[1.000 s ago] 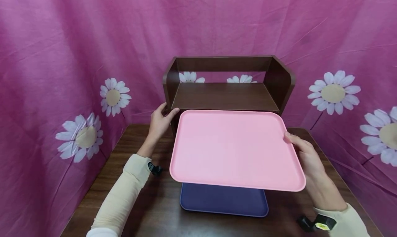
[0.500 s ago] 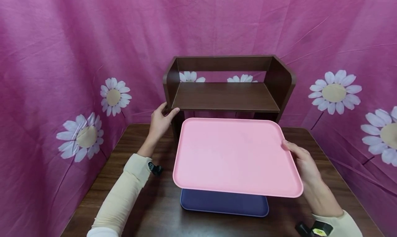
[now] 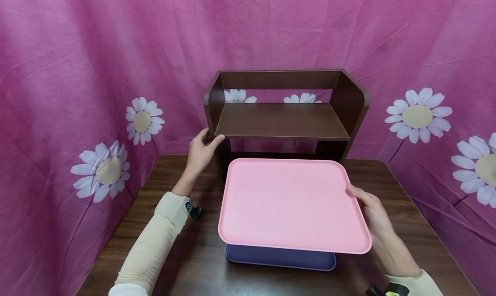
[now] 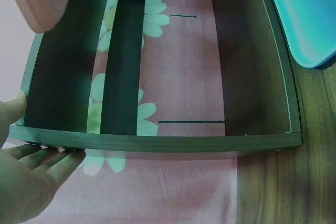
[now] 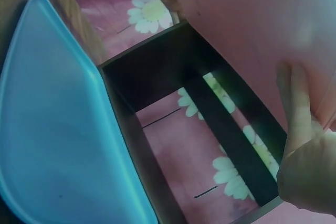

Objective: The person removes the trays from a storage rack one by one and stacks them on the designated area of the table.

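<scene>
**Pink tray held above blue tray, shelf unit steadied**

While the right hand holds the pink tray by its right edge, thumb on top and fingers flat against the underside, the tray hangs level above the table, clear of the surface. Right grip: closed on the pink tray's rim. Directly beneath it lies a blue tray flat on the table, only its near edge showing in the head view; the two are apart.

Behind both trays stands a dark wooden shelf unit at the back of the table. The left hand rests on the unit's front left corner, thumb on the front edge of the shelf board, fingers wrapped round the outer side panel. Left grip: holding the shelf unit.

Pink daisy-print cloth hangs behind and to both sides. Both forearms wear cream sleeves.
</scene>
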### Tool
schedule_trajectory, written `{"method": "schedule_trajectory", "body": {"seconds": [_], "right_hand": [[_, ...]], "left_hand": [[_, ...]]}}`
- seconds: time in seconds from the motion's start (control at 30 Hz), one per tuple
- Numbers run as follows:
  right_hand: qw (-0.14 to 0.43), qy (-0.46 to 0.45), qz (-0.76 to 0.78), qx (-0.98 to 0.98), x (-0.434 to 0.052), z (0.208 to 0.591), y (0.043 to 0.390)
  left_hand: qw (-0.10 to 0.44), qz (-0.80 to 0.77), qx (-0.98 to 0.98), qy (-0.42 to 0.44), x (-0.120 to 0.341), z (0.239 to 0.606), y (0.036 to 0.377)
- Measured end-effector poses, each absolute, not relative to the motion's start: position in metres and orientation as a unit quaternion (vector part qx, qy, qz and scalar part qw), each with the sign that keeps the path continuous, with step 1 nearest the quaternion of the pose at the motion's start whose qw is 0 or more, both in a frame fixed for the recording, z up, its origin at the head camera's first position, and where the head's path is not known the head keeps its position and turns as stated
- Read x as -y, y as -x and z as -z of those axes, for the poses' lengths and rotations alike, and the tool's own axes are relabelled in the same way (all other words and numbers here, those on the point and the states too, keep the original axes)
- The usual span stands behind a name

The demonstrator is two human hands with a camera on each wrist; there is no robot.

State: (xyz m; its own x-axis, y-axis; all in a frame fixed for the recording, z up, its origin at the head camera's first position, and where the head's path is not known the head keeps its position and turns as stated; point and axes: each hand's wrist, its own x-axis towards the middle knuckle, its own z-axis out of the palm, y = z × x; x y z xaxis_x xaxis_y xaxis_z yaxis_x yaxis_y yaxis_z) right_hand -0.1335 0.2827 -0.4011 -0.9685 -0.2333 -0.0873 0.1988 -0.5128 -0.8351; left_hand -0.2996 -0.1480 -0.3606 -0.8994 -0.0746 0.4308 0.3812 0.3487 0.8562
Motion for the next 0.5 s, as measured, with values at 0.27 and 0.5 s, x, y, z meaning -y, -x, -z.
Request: {"method": "schedule_trajectory", "body": {"seconds": [0.27,0.5], "right_hand": [[0.136,0.011,0.866,-0.481,-0.281,0.419,0.135],[0.14,0.007,0.864,-0.483,-0.281,0.433,0.135]], "left_hand": [[0.198,0.562,0.798,0.089,0.148,0.36,0.298],[0.188,0.554,0.807,0.083,0.148,0.358,0.299]]}}
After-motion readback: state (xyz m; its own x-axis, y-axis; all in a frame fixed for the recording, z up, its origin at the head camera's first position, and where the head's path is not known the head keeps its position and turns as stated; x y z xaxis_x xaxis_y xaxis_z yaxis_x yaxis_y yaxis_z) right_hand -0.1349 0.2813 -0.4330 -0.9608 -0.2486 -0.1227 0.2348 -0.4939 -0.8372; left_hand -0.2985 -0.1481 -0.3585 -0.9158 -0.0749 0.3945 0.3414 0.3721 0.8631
